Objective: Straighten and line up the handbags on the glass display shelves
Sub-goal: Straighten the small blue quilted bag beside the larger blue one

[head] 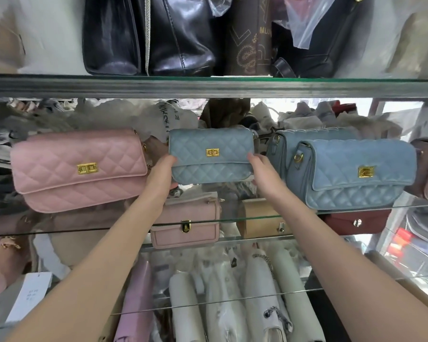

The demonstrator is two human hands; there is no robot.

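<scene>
1. Small blue handbag [211, 156]: quilted in a diamond pattern, soft matte finish, flap front with a gold turn-lock clasp [212, 152] at the flap's middle. We take this bag as our landmark. It sits on the middle glass shelf [307, 213], set back from the front edge, upright and facing us.

2. Hands: our left hand [161, 171] grasps the landmark bag's lower left corner; our right hand [262, 170] grasps its lower right edge. Both are closed on the bag, thumbs on the front face.

3. Step in hand, as we judge it: squaring this bag between its two neighbours.

4. Next move, as we judge it: draw the bag forward until its front lines up with the neighbours', keep the clasp centred and level, then let go.

5. Pink handbag [80, 170]: left of the landmark, larger, same diamond quilting and gold clasp, smooth slight sheen, tilted a little down at its left.

6. Large blue handbag [356, 172]: right of the landmark, nearer to us, quilted flap, gold clasp, strap ring at its left end. A second blue bag [279, 146] stands just behind it.

7. Black leather bags [148, 38]: above the landmark on the upper shelf, glossy and creased.

8. Below the landmark: a small pink boxy bag [185, 227], a tan bag [262, 218], and a dark red bag [356, 222], all smooth-faced.
</scene>
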